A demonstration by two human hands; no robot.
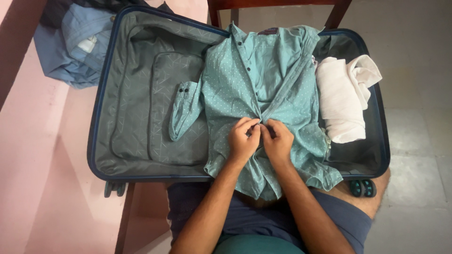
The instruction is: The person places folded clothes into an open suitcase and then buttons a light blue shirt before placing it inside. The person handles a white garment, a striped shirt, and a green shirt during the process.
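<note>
Two hands' fingers pinched shut on soft dotted teal shirt (pixel 263 84), left hand (pixel 243 139), right hand (pixel 278 139), hard-shell suitcase (pixel 101 117).

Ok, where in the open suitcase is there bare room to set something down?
The grey lining of the lid half, left of the teal dotted shirt's sleeve, is bare. The right half is crowded: shirt, both hands and rolled white cloth.

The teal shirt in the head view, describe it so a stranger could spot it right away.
Find the open dark-blue suitcase. Across its middle lies the teal shirt, both hands pinching its button placket. Tiny white dots and a collar set it apart from the plain white bundle beside it.
</note>
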